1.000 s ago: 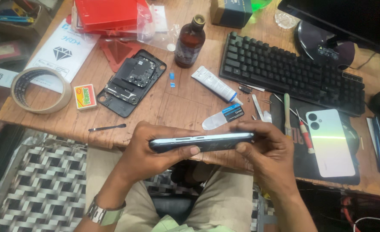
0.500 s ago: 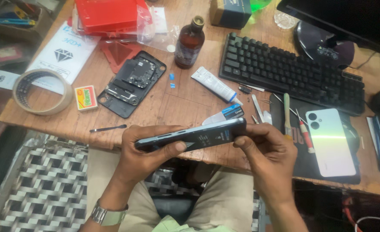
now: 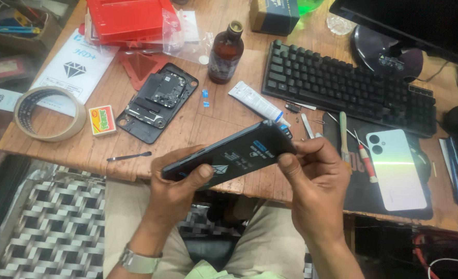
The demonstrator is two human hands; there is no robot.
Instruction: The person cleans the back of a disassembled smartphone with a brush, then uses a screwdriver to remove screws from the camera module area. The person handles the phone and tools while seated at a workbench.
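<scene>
black phone (image 3: pixel 229 154) tilted, gripped at both ends: my left hand (image 3: pixel 179 181) clasps the near-left end, my right hand (image 3: pixel 311 181) pinches the far-right end, above the wooden desk (image 3: pixel 213 113).

Monitor (image 3: pixel 410 26) cut off at top edge

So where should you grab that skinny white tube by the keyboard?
Probably across the middle of the white tube, coming from above. It lies flat and slanted on the wooden table, with bare wood along both long sides, so fingers fit there; its ends sit near the keyboard.
</scene>
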